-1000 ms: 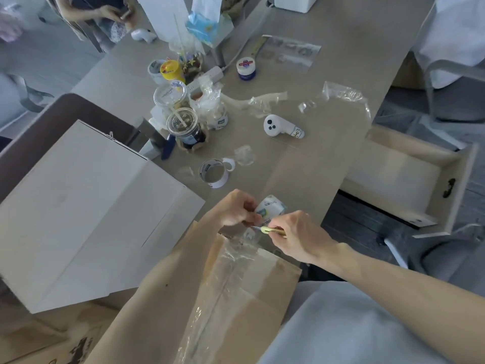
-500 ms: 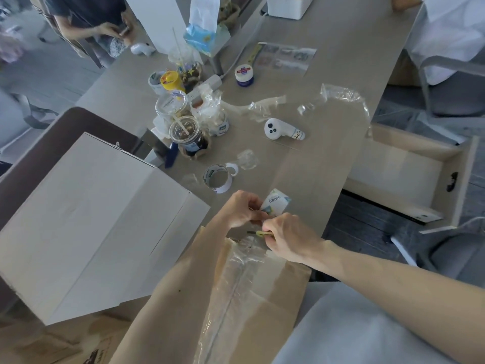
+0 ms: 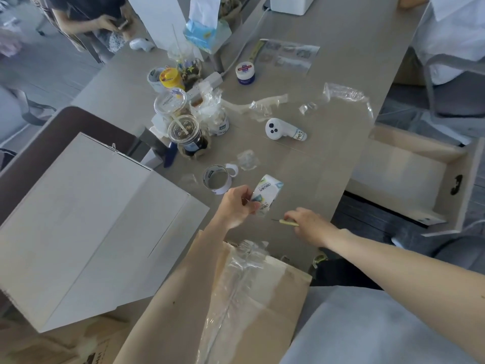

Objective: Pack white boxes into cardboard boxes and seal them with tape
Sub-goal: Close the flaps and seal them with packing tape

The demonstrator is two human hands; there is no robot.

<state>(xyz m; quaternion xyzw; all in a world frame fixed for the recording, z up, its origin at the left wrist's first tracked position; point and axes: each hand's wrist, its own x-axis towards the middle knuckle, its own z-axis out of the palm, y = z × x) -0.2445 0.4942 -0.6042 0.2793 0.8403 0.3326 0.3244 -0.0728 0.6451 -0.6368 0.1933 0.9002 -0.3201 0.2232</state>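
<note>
Long grey-brown wooden table (image 3: 328,179) runs from 6 up to 12 o'clock, with drink cups and plastic scraps piled toward 11. Only the head view to go on, folks.

At 6 o'clock, up against the table's near edge, sits the brown cardboard box (image 3: 283,306) with a wrinkly strip of clear film down its seam. A big white cardboard box (image 3: 91,227) lies at 9 o'clock. Whether the two touch I can't tell, a forearm covers the gap.

The left hand (image 3: 236,206) pinches a small white-and-blue labelled roll of clear tape (image 3: 267,191) between thumb and fingertips, over the table at dead centre. The right hand (image 3: 311,225), at 4 o'clock from the roll, has its fingers curled round a slim yellow-handled cutter (image 3: 288,223), dark tip pointing to 9.

Handling guess: the roll is light with a stiff core, but the film is slick and sticks to itself, so I'd hold it by the rims. The brown box looks light and dents easily. I'd grab the corners, not the slippery taped top.

Can't make out if the strip is cut free of the roll, since the film is nearly invisible. The blade's too tiny to read. The brown box's near end is cut off by the frame and some pale grey cloth (image 3: 367,327), and its contents are hidden. The white box runs off at 9.
</note>
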